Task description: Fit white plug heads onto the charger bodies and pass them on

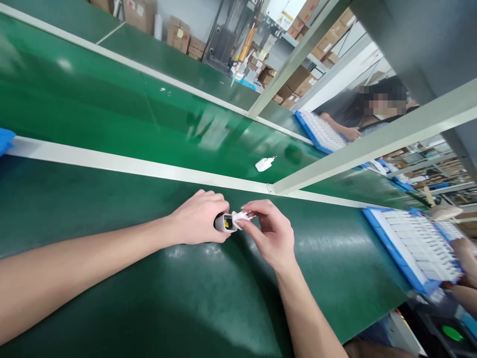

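My left hand (203,217) is wrapped round a white charger housing (226,223), its open end facing right with yellow and dark parts visible inside. Between the thumb and fingers of my right hand (269,229) is a white plug piece with pins (241,218), held right at the housing's open end. Whether the two pieces touch cannot be made out. Beyond my hands, a white plug adapter (265,164) lies on the green belt (167,124) with its pins pointing right.
A blue tray (397,253) with rows of white parts stands on the right, near another person's hand (464,256). A metal post (335,154) slants up from the pale rail (167,170). Across the belt, a person (383,109) works by another blue-edged tray (324,132).
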`<state>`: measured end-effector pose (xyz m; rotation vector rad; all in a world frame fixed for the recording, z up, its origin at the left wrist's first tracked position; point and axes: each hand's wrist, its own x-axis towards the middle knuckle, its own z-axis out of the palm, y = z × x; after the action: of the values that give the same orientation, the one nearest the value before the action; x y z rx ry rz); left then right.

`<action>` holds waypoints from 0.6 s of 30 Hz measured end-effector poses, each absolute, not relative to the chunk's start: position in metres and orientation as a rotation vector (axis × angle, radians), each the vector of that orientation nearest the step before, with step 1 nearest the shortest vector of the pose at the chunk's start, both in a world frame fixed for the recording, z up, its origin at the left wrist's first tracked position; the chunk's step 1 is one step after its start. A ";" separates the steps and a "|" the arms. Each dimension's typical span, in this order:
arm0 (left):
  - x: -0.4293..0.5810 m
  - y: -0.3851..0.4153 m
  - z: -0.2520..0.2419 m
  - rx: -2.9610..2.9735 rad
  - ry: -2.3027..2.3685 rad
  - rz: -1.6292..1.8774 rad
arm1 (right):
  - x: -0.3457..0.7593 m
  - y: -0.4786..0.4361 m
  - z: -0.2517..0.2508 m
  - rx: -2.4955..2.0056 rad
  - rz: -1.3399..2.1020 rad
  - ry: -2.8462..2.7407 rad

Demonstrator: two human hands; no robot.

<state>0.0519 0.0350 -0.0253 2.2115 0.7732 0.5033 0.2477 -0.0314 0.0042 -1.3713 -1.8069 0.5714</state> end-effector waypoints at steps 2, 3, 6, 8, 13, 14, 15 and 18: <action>0.051 0.035 -0.025 2.225 0.761 0.497 | 0.249 -0.030 0.005 -1.344 0.601 -1.938; 0.051 0.036 -0.026 2.233 0.757 0.498 | 0.249 -0.030 0.005 -1.336 0.622 -1.981; 0.052 0.036 -0.027 2.245 0.746 0.510 | 0.248 -0.028 0.002 -1.363 0.627 -1.983; 0.053 0.036 -0.028 2.245 0.742 0.511 | 0.248 -0.027 -0.001 -1.390 0.621 -1.928; 0.053 0.037 -0.029 2.243 0.750 0.506 | 0.250 -0.026 -0.005 -1.356 0.668 -1.863; 0.053 0.037 -0.029 2.242 0.749 0.506 | 0.250 -0.026 -0.006 -1.346 0.664 -1.869; 0.052 0.037 -0.029 2.241 0.748 0.506 | 0.250 -0.026 -0.006 -1.337 0.660 -1.877; 0.052 0.036 -0.030 2.240 0.741 0.512 | 0.249 -0.026 -0.005 -1.307 0.657 -1.906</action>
<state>0.0522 0.0364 -0.0296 2.2402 0.7410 0.5124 0.2489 -0.0261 -0.0047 -1.3069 -1.9058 0.6570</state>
